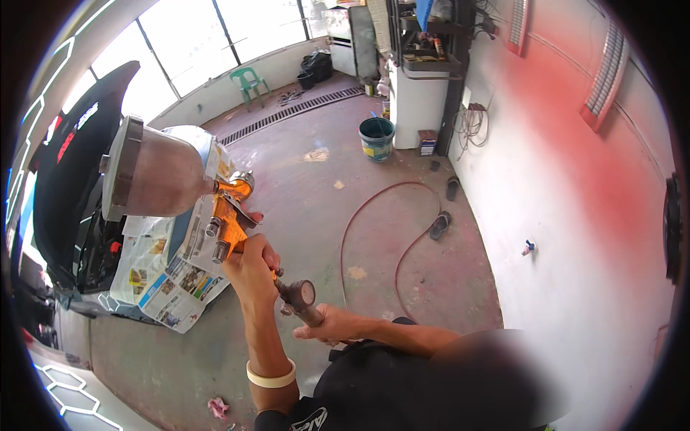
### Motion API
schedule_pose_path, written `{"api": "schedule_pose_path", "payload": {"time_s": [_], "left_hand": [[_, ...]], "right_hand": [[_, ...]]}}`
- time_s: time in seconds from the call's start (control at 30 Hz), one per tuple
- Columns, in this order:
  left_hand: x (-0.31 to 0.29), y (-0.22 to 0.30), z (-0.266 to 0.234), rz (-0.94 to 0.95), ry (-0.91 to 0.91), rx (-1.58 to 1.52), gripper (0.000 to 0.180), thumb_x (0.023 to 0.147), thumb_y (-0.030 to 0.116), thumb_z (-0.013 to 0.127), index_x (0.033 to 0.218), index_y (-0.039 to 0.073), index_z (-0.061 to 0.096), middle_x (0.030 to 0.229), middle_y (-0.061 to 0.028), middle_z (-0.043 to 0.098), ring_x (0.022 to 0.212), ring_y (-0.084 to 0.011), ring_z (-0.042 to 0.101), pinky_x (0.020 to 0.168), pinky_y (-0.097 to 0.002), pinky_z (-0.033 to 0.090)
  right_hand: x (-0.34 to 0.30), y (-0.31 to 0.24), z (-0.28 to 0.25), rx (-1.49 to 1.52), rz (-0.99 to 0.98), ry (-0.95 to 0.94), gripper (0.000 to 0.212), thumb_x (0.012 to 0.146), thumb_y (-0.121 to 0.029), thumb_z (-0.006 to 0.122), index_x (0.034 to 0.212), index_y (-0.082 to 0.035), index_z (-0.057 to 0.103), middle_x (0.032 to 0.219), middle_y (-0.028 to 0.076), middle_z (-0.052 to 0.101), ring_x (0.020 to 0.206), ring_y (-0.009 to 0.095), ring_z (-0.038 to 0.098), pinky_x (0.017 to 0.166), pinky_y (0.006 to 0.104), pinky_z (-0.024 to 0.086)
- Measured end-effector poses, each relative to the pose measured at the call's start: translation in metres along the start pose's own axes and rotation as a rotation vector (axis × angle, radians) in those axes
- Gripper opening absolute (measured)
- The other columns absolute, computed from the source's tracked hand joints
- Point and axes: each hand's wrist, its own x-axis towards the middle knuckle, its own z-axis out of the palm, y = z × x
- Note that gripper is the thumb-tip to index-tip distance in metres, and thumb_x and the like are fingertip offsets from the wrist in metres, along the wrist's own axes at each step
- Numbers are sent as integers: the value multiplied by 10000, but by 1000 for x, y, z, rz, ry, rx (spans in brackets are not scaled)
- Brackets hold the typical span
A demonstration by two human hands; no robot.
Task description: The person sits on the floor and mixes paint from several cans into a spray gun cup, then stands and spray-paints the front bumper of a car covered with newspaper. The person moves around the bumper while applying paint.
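Observation:
My left hand [253,271] is closed around the grip of an orange spray gun [230,223], raised in front of me. Its large translucent cup [162,172] lies tilted toward the left, with a grey lid at the outer end. Below the grip hangs a round pressure gauge [307,292] on a fitting. My right hand [329,325] is wrapped around the tube-shaped end [310,314] under that gauge. Part of the right fingers is hidden.
Newspaper sheets [180,298] cover part of a car with a raised black panel [79,151] at the left. A red hose [346,237] curves over the floor near loose slippers [440,225]. A bucket [376,138], a green chair [250,82] and a red-stained wall [546,122] stand farther off.

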Motion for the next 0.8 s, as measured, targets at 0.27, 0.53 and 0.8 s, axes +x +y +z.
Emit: {"api": "schedule_pose_path", "payload": {"time_s": [0.27,0.53,0.8], "left_hand": [[6,-20,2,32,-45,23,463,948,-60,524,1404,6,574,1131,-66,692,551,-63,425,480,-284,374],[93,-87,38,26,5,19,519,980,-49,504,1498,-9,519,1239,-67,643,597,-59,476,490,-273,394],[212,-181,77,34,156,144,362,1105,138,643,1420,-13,547,1214,-64,654,654,-82,543,573,-274,465]], "right_hand": [[27,38,20,-106,-164,585,450,1001,-438,822,926,-9,709,642,38,591,578,177,600,554,358,467],[91,45,-85,-447,-347,947,417,944,-366,839,1109,5,746,815,209,739,792,365,763,739,446,576],[57,24,-235,-840,-200,772,818,1066,-528,703,1613,41,484,1656,276,519,1532,464,485,1265,490,374]]}}
